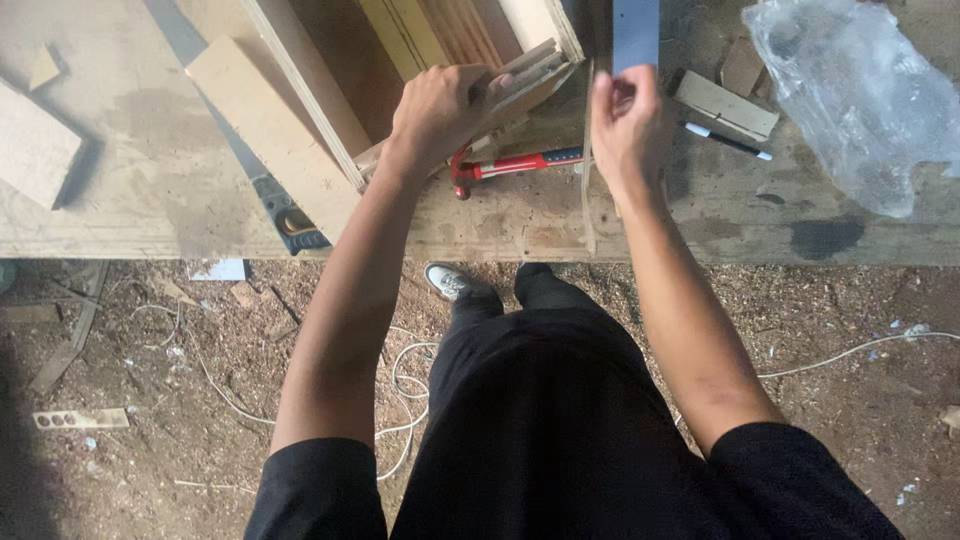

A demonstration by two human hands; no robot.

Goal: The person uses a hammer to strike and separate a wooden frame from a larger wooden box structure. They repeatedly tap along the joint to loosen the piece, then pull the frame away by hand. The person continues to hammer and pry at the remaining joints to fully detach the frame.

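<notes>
My left hand (440, 108) is closed over the end of a stack of thin wooden strips (532, 72) at the corner of an open plywood box (300, 90) on the workbench (150, 170). My right hand (628, 125) pinches a thin upright wooden strip (587, 200) that stands on edge and reaches the bench's front edge. A flat grey-blue bar (636, 32) rises just behind its fingers. Between the hands lies a red-handled hammer (510, 165).
A clear plastic bag (860, 95) lies at the right, with a small wooden block (725, 105) and a marker pen (728, 140) beside it. Offcuts (35, 145) sit at the left. Below the bench are sawdust, white cable (405, 385) and a power strip (80, 418).
</notes>
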